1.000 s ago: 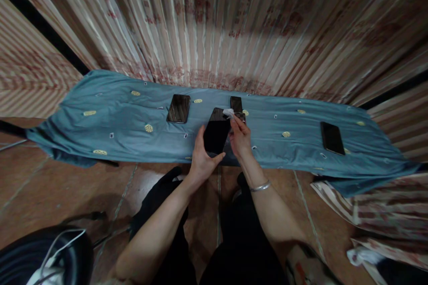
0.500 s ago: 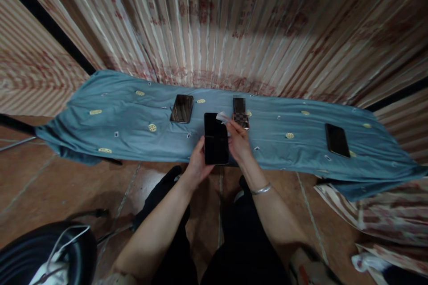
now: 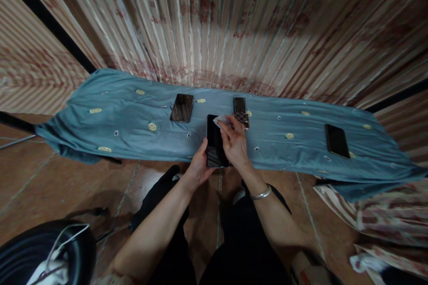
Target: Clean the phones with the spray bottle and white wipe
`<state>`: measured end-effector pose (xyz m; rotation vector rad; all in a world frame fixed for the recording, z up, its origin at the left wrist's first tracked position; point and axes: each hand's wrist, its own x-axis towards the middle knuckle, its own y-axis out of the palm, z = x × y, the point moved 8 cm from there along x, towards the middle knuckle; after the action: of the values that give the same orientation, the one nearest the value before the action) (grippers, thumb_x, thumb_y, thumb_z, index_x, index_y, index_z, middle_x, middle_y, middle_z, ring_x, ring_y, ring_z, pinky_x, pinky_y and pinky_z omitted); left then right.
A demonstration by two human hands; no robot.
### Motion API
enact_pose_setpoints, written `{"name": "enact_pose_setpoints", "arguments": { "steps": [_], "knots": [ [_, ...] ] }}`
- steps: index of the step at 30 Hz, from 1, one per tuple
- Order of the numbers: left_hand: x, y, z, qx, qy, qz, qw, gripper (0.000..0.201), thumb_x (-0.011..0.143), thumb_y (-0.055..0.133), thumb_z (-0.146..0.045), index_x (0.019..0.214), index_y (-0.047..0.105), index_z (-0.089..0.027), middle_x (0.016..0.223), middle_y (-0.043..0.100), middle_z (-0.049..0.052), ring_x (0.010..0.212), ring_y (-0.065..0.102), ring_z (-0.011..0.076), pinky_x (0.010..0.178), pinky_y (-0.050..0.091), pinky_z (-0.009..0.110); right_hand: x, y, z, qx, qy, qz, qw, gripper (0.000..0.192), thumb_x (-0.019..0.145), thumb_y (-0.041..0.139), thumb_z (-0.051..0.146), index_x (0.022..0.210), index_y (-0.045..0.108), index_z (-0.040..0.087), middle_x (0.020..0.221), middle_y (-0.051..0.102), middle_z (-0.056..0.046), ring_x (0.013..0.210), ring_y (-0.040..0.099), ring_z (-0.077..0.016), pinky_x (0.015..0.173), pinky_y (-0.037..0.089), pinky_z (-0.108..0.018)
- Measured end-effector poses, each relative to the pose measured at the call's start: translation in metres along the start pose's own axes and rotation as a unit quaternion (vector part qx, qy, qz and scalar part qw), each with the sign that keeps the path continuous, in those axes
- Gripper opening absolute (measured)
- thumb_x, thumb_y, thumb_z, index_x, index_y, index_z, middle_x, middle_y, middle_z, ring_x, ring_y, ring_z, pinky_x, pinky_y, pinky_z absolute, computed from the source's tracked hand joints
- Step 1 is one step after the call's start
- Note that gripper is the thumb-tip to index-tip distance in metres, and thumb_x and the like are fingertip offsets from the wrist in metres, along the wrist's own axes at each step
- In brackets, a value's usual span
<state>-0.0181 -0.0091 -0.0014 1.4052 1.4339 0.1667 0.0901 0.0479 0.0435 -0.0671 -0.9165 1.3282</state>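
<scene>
My left hand [image 3: 198, 163] grips a black smartphone [image 3: 214, 149] by its left and lower edge, with the screen facing up toward me. My right hand [image 3: 235, 140] pinches a small white wipe [image 3: 219, 120] between its fingertips. The wipe lies over the upper part of the screen, and the right hand covers the phone's right side. Just beyond the right hand lies a dark item with a checkered lower part [image 3: 242, 119]; its top is blurred out.
A blue cloth [image 3: 140, 111] with yellow prints covers the long surface before me. One dark phone [image 3: 182, 107] lies left of centre, another [image 3: 337, 141] far right. A pleated curtain [image 3: 207, 31] hangs behind. A black round stool [image 3: 80, 249] with a white cable stands lower left.
My right hand has moved left and inward over the screen with the wipe. The smartphone has shifted slightly right and toward me, and its screen now shows reflections.
</scene>
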Motion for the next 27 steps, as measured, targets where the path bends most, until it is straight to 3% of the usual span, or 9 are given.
{"name": "enact_pose_setpoints", "arguments": {
  "steps": [4,10,15,19,27],
  "knots": [
    [-0.001,0.004,0.003,0.012,-0.011,0.015,1.0,0.043,0.11,0.044,-0.042,0.131,0.073,-0.018,0.108,0.083,0.008,0.114,0.077,0.0251,0.105,0.058,0.04,-0.005,0.002,0.02,-0.032,-0.062,0.025,0.997,0.042,0.107,0.044,0.026,0.138,0.073,0.029,0.138,0.07,-0.009,0.125,0.065,-0.0269,0.117,0.052,-0.05],
    [-0.002,0.002,-0.005,0.007,0.03,-0.001,1.0,0.046,0.111,0.042,-0.041,0.137,0.069,-0.015,0.116,0.082,0.011,0.119,0.074,0.0241,0.107,0.057,0.037,-0.016,0.009,0.048,-0.015,-0.135,0.059,0.989,0.042,0.11,0.044,0.031,0.14,0.071,0.02,0.143,0.069,-0.014,0.128,0.064,-0.0268,0.114,0.053,-0.045],
    [0.002,0.003,-0.001,0.015,0.049,0.035,0.998,0.048,0.107,0.051,-0.045,0.145,0.066,-0.02,0.13,0.078,0.011,0.128,0.071,0.028,0.111,0.055,0.042,-0.012,0.009,0.038,-0.014,-0.113,0.088,0.99,0.046,0.108,0.041,0.026,0.146,0.066,0.026,0.152,0.065,-0.01,0.134,0.062,-0.0265,0.118,0.05,-0.05],
    [0.002,0.007,0.008,0.035,0.039,0.075,0.996,0.052,0.102,0.06,-0.048,0.147,0.065,-0.023,0.135,0.076,0.01,0.13,0.069,0.0312,0.111,0.056,0.047,-0.005,0.002,0.025,-0.025,-0.096,0.075,0.992,0.049,0.105,0.041,0.023,0.147,0.065,0.026,0.154,0.063,-0.01,0.141,0.059,-0.0271,0.122,0.045,-0.054],
    [0.005,0.005,0.003,0.034,0.054,0.075,0.995,0.051,0.102,0.062,-0.048,0.146,0.066,-0.023,0.137,0.075,0.01,0.132,0.068,0.0307,0.112,0.055,0.046,-0.01,0.006,0.026,-0.021,-0.108,0.1,0.989,0.051,0.103,0.043,0.018,0.147,0.065,0.029,0.152,0.065,-0.006,0.138,0.061,-0.0257,0.121,0.048,-0.051]
  ]
}}
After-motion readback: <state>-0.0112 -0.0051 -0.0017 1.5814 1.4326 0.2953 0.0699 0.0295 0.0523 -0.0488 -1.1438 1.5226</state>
